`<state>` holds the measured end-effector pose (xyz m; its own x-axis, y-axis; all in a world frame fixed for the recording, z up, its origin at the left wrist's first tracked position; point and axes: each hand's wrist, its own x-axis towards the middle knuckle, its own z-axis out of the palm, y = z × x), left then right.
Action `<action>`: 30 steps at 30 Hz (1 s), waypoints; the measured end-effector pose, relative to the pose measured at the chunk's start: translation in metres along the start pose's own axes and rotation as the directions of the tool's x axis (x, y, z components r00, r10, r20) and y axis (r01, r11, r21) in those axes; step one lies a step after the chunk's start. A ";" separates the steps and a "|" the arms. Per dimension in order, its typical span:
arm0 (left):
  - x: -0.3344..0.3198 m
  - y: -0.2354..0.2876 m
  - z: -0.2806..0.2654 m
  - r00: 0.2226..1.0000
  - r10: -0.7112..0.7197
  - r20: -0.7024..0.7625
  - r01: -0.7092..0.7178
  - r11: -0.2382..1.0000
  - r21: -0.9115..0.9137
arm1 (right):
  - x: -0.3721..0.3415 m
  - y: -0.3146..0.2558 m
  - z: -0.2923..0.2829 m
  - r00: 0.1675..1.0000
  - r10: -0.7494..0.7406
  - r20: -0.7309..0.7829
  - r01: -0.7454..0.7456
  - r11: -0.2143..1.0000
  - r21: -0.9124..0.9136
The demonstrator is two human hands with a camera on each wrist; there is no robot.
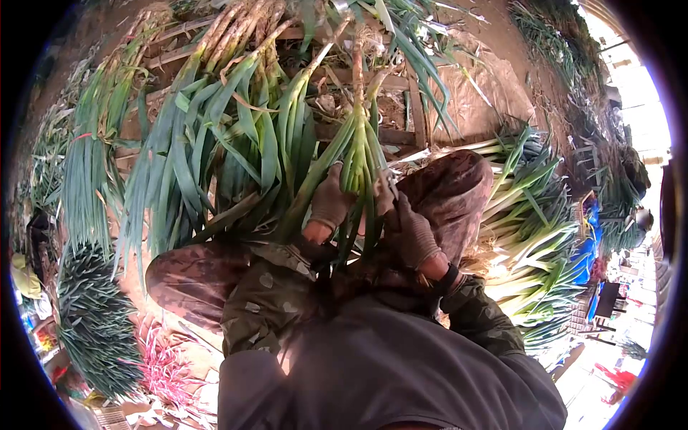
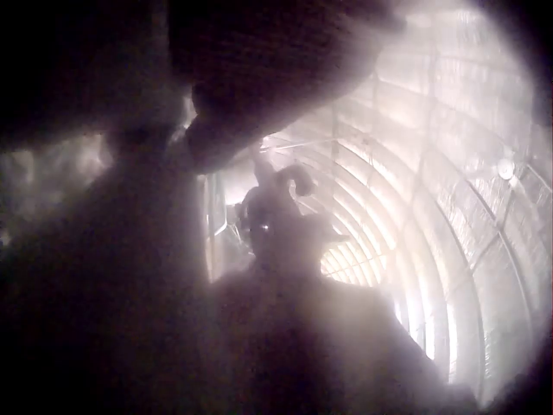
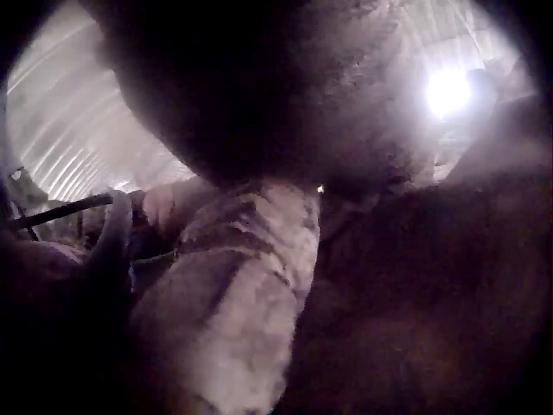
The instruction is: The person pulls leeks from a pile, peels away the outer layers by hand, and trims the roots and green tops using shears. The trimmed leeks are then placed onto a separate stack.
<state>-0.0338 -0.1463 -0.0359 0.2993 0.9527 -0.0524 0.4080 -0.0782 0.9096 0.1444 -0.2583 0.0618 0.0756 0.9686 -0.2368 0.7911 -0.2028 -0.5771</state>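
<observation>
In the head view, my gloved left hand (image 1: 332, 198) grips the green leaves of a green onion (image 1: 357, 154), whose root end points away from me. My right hand (image 1: 414, 233), also gloved, is bent close beside the same leaves on their right. A pale leaf strip (image 1: 389, 179) shows at its fingertips, pinched there. Green leaf ends hang down between both hands, over my lap. The left wrist view is mostly dark, with the hand a shadow. In the right wrist view a patterned sleeve or trouser fold (image 3: 233, 303) fills the middle, and the fingers' work is hidden.
Bunches of unpeeled green onions (image 1: 190, 147) lean over a wooden frame (image 1: 418, 107) ahead and left. Pale-stalked onions (image 1: 527, 251) lie heaped at my right. A dark green bundle (image 1: 97, 322) stands at lower left, near pink ties (image 1: 165, 365). My bent knees (image 1: 455, 183) flank the hands.
</observation>
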 end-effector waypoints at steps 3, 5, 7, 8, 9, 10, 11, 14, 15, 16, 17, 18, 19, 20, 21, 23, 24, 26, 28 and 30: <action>-0.005 0.011 -0.005 1.000 -0.019 -0.005 0.019 0.999 0.031 | 0.002 0.008 0.007 0.998 0.018 0.053 -0.018 1.000 -0.014; -0.003 0.018 -0.009 1.000 -0.022 0.004 0.022 0.999 0.050 | -0.001 0.007 0.004 0.998 0.020 0.055 -0.017 0.998 -0.064; -0.005 0.018 -0.012 1.000 -0.029 -0.004 0.029 0.998 0.063 | 0.001 0.009 0.005 0.997 0.024 0.077 -0.017 0.995 -0.096; -0.005 0.012 -0.011 1.000 -0.030 -0.009 0.031 0.996 0.081 | 0.004 0.014 0.009 0.995 0.031 0.092 -0.022 0.995 -0.098; -0.002 0.012 -0.011 1.000 -0.028 -0.012 0.029 0.995 0.100 | 0.007 0.013 0.010 0.994 0.040 0.104 -0.030 0.995 -0.099; 0.000 0.013 -0.012 1.000 -0.024 -0.015 0.025 0.993 0.117 | 0.009 0.012 0.008 0.997 -0.035 0.072 0.042 0.994 -0.099; 0.000 0.015 -0.013 0.998 -0.069 0.013 0.068 0.994 0.090 | 0.012 0.010 0.006 0.993 -0.111 0.040 0.115 0.988 -0.104; 0.001 0.015 -0.017 0.985 -0.155 0.070 0.150 0.987 0.064 | 0.024 0.006 0.008 0.995 -0.101 -0.022 0.098 0.991 -0.094; 0.001 0.013 -0.019 0.986 -0.152 0.074 0.145 0.985 0.091 | 0.026 0.004 0.010 0.998 -0.056 -0.038 0.052 0.995 -0.082; 0.001 0.012 -0.020 0.986 -0.149 0.080 0.139 0.983 0.117 | 0.028 0.002 0.012 0.998 -0.045 -0.032 0.041 0.993 -0.112; 0.001 0.011 -0.021 0.986 -0.148 0.081 0.139 0.985 0.107 | 0.029 0.000 0.013 0.999 -0.033 -0.028 0.029 0.989 -0.143; 0.000 0.014 -0.024 0.986 -0.147 0.082 0.139 0.986 0.096 | 0.031 -0.001 0.012 0.999 -0.022 -0.024 0.018 0.985 -0.174; 0.001 0.015 -0.026 0.986 -0.147 0.081 0.140 0.986 0.086 | 0.033 -0.001 0.012 0.999 -0.031 -0.027 0.025 0.982 -0.186; 0.001 0.014 -0.027 0.983 -0.159 0.086 0.152 0.985 0.088 | 0.035 0.000 0.014 0.999 -0.040 -0.029 0.033 0.980 -0.197; 0.001 0.014 -0.028 0.981 -0.170 0.092 0.162 0.983 0.090 | 0.036 0.001 0.014 0.998 -0.048 -0.032 0.040 0.978 -0.207; 0.003 0.016 -0.028 0.981 -0.172 0.095 0.165 0.984 0.072 | 0.048 0.000 0.011 0.999 0.007 0.044 0.001 0.985 -0.173; 0.003 0.017 -0.028 0.982 -0.164 0.089 0.160 0.986 0.052 | 0.057 -0.001 0.008 0.996 0.033 0.080 -0.020 0.988 -0.156; 0.002 0.019 -0.029 0.984 -0.151 0.093 0.151 0.989 0.002 | 0.071 0.001 0.010 0.999 -0.033 0.020 0.036 0.985 -0.170; 0.002 0.023 -0.035 0.985 -0.134 0.106 0.141 0.988 -0.061 | 0.085 -0.001 0.008 0.999 -0.040 -0.016 0.037 0.983 -0.178; 0.003 0.027 -0.038 0.980 -0.148 0.130 0.156 0.987 -0.047 | 0.098 -0.006 0.006 1.000 0.013 -0.021 -0.016 0.984 -0.175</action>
<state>-0.0553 -0.1342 0.0040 0.3453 0.9073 -0.2401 0.4085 0.0850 0.9088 0.1437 -0.1626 0.0368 0.0983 0.9687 -0.2279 0.8839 -0.1902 -0.4274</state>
